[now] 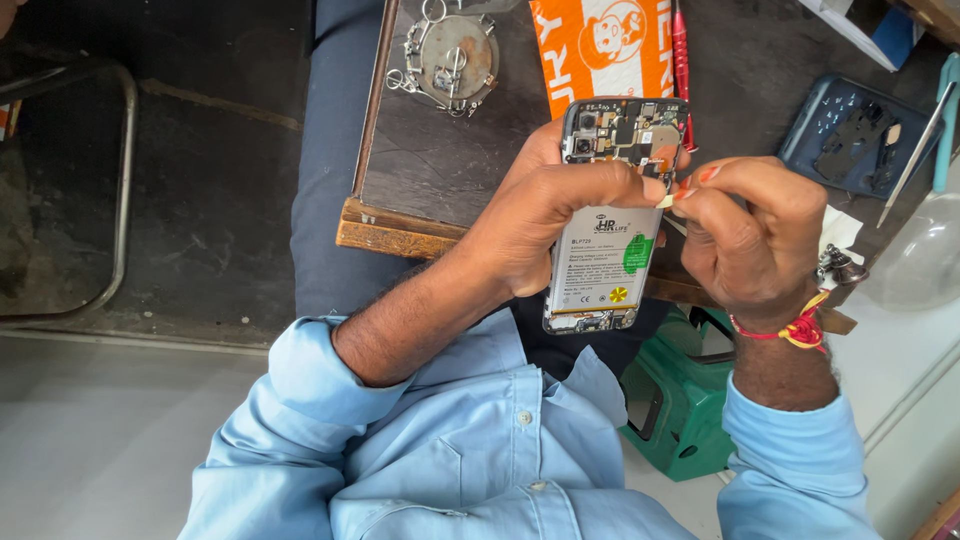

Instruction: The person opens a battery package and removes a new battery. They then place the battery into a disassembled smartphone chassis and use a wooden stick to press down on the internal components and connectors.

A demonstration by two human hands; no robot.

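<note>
The left hand wraps its fingers around an opened phone at frame centre, its back off, white battery and circuit board showing. The right hand pinches narrowly at the phone's right edge, holding what may be a small pale tool; it is too small to tell. Behind, on the dark counter, lie a round metal part, an orange packet, a red screwdriver and, upper right, a blue tray. The counter's wooden edge runs just under the hands; a green box sits below.
</note>
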